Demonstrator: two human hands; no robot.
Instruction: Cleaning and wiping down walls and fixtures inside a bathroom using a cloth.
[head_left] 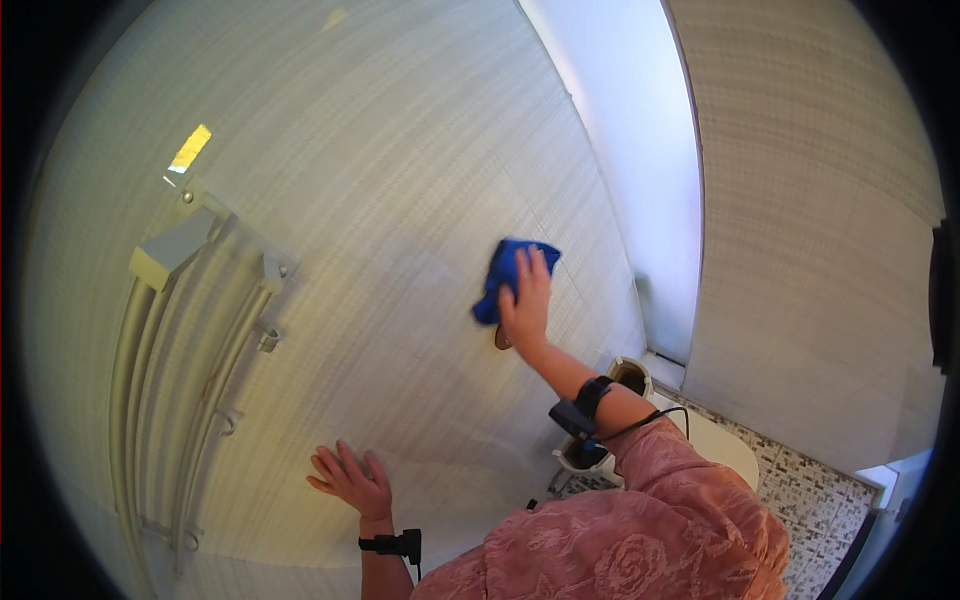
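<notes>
My right hand (528, 305) presses a bunched blue cloth (500, 278) against the pale tiled wall (420, 290), its fingers lying over the cloth. A small brown round thing (503, 338) shows just below the cloth, partly hidden by my hand; what it is I cannot tell. Lower and to the left, my left hand (352, 482) is open with spread fingers, at the wall's surface and holding nothing. Each arm wears a black strap with a small device.
Metal towel rails with hooks (200, 400) stand out from the wall at left. Two open bins or pots (630, 375) and a white rounded lid (715, 445) lie below my right arm. A bright frosted window (640, 150) and another tiled wall (810, 200) are at right, above a mosaic-patterned floor (815, 505).
</notes>
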